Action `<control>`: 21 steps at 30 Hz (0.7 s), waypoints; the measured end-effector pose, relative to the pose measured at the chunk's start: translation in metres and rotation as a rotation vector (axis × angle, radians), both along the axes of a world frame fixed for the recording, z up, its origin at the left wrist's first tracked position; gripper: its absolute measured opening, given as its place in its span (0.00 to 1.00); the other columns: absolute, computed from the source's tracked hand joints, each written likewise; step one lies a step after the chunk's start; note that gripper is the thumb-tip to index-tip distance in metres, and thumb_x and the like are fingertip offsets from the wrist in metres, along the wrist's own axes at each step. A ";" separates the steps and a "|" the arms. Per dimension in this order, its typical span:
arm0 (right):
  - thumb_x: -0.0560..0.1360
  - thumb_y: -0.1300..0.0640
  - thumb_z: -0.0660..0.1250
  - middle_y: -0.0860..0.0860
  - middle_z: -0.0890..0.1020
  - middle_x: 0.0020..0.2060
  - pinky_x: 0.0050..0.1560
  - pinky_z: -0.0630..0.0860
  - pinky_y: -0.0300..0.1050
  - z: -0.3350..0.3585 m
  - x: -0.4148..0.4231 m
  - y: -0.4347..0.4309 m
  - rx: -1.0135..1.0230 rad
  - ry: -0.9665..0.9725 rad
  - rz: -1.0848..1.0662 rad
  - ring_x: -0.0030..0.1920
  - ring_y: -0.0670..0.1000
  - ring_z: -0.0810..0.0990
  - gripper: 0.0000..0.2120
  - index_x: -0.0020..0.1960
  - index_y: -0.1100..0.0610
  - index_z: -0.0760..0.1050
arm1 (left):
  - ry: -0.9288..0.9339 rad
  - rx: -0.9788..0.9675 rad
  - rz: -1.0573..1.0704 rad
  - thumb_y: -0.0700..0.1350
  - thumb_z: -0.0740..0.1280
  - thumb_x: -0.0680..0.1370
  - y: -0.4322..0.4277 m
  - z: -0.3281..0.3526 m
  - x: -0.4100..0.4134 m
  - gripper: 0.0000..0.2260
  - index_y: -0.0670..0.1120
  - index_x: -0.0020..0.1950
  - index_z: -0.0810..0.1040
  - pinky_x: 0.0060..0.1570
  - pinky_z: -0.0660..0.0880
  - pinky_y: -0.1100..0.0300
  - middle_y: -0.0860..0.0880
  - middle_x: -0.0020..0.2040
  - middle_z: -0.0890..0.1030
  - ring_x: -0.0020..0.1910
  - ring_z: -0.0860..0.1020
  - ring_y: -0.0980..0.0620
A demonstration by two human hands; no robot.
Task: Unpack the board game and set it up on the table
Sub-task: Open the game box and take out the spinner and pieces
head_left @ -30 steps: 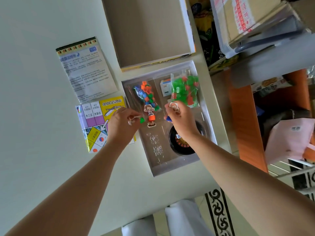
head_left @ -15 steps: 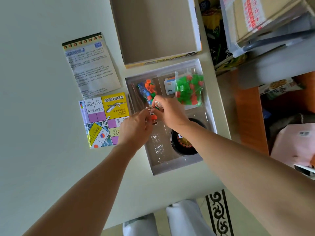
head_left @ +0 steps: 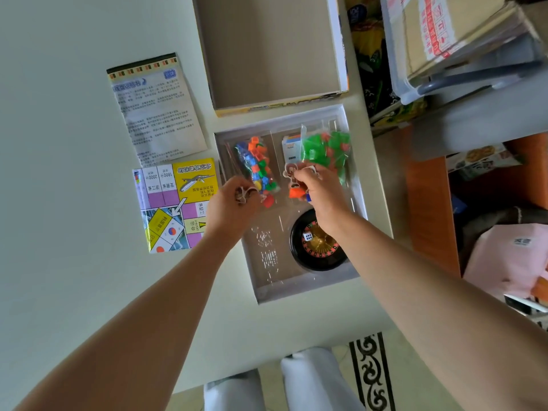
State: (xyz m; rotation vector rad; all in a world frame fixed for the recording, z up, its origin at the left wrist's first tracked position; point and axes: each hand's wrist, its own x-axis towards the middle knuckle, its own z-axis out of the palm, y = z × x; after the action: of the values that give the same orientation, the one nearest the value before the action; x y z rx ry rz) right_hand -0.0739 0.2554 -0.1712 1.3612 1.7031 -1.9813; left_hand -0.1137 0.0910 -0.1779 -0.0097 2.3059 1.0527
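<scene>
Two grasping hands, left hand (head_left: 234, 210) pinching small figure (head_left: 245, 194), right hand (head_left: 324, 198) gripping orange-based figure (head_left: 292, 176)

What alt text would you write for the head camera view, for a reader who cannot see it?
The left hand and right hand each pinch small character pieces over an open tray holding two bags of plastic pieces and a roulette wheel. A folded board and rule sheet lie left of it.
</scene>
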 end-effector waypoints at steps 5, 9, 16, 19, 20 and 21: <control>0.79 0.58 0.64 0.50 0.75 0.28 0.28 0.64 0.39 0.006 0.014 -0.021 -0.077 0.027 0.318 0.27 0.47 0.67 0.06 0.52 0.57 0.78 | -0.359 0.245 0.329 0.35 0.65 0.75 -0.022 0.022 0.003 0.07 0.44 0.38 0.74 0.25 0.60 0.64 0.53 0.23 0.68 0.22 0.64 0.55; 0.75 0.51 0.69 0.41 0.74 0.25 0.31 0.66 0.32 0.030 0.008 -0.055 -0.043 0.053 0.609 0.27 0.40 0.70 0.13 0.54 0.58 0.80 | -0.370 0.234 0.353 0.36 0.66 0.74 -0.054 0.041 0.012 0.07 0.44 0.37 0.74 0.24 0.62 0.65 0.54 0.23 0.68 0.23 0.65 0.54; 0.75 0.56 0.70 0.55 0.70 0.29 0.27 0.60 0.38 0.055 0.005 -0.141 -0.048 0.030 0.591 0.26 0.46 0.64 0.08 0.39 0.58 0.79 | -0.406 0.453 0.671 0.40 0.64 0.78 -0.125 0.074 0.033 0.07 0.45 0.40 0.72 0.29 0.62 0.62 0.49 0.28 0.65 0.25 0.64 0.52; 0.76 0.57 0.68 0.54 0.68 0.28 0.27 0.59 0.38 0.065 0.013 -0.205 -0.090 0.064 0.480 0.26 0.47 0.63 0.10 0.36 0.55 0.77 | -0.436 0.539 0.818 0.41 0.62 0.79 -0.187 0.087 0.054 0.06 0.47 0.42 0.70 0.30 0.61 0.62 0.50 0.29 0.64 0.27 0.62 0.52; 0.77 0.57 0.68 0.53 0.68 0.28 0.27 0.60 0.38 0.067 0.018 -0.232 -0.097 0.073 0.518 0.26 0.47 0.63 0.10 0.36 0.56 0.77 | -0.436 0.551 0.847 0.42 0.63 0.79 -0.211 0.088 0.063 0.05 0.47 0.44 0.72 0.30 0.62 0.62 0.51 0.28 0.65 0.27 0.63 0.52; 0.77 0.56 0.67 0.52 0.68 0.27 0.27 0.61 0.37 0.068 0.024 -0.258 -0.108 0.076 0.582 0.26 0.47 0.64 0.10 0.37 0.56 0.77 | -0.428 0.563 0.872 0.43 0.64 0.79 -0.237 0.089 0.074 0.04 0.47 0.44 0.73 0.30 0.63 0.62 0.51 0.27 0.67 0.26 0.65 0.53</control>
State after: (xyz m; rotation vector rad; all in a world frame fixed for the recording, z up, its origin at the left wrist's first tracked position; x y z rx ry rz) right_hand -0.0499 -0.0031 -0.1029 0.6524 1.7348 -1.7608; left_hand -0.0399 -0.1459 -0.0887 -0.9791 1.5309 1.8629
